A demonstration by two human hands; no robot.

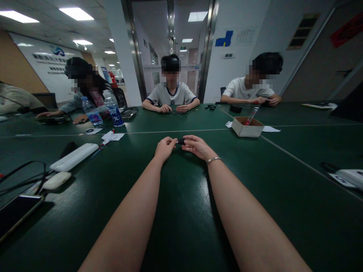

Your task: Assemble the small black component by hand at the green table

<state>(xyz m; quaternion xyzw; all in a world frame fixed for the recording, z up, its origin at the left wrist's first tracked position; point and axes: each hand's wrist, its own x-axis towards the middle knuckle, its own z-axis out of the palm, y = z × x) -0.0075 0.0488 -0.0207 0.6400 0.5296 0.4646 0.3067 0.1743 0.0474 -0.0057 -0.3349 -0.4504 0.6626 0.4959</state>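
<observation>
Both my arms stretch out over the dark green table (181,196). Between my hands is a small black object (180,141) with a lighter, shiny end on its left side; it is too small to tell its kind. The fingertips of my left hand (166,148) pinch that shiny end. On the other side, my right hand (197,146), with a silver bracelet (214,160) at its wrist, grips the black part between thumb and fingers. Part of the object is hidden by my fingers.
A small open box (248,129) with a red-and-clear tool stands ahead right. Two water bottles (113,109), a white power bank (74,156), cables and a phone (21,211) lie to the left. Several people sit across the table, one straight ahead (171,92).
</observation>
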